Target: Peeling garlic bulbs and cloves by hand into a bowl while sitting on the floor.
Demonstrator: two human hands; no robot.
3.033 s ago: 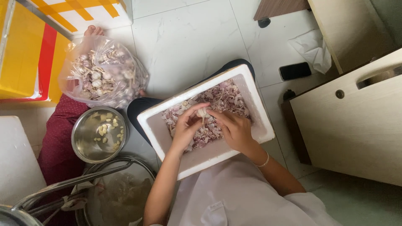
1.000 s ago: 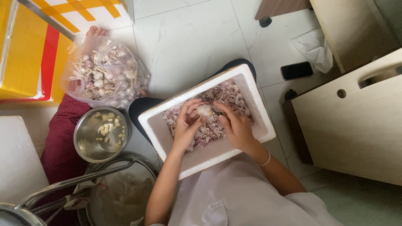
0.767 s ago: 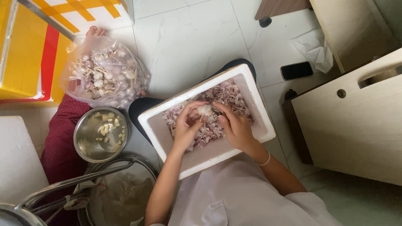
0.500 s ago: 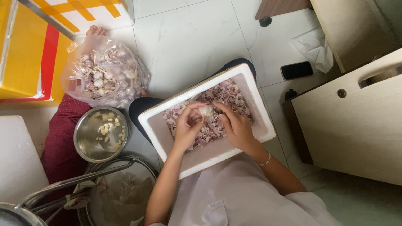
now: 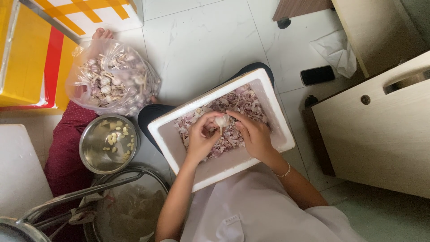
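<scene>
Still, the garlic bulb (image 5: 220, 121) is held over the white foam box (image 5: 273, 107), just as a moment ago. It is pinched by the curled fingers of the left hand (image 5: 201, 139) and the right hand (image 5: 253, 134). Left of the box, a clear bag of garlic (image 5: 109, 83) and a steel bowl (image 5: 109, 143) are seen, with a yellow and red carton (image 5: 27, 58) past them.

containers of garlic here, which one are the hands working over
The white foam box on the lap: both the left hand and right hand hold a garlic bulb above its skins. The steel bowl and plastic bag sit untouched.
</scene>
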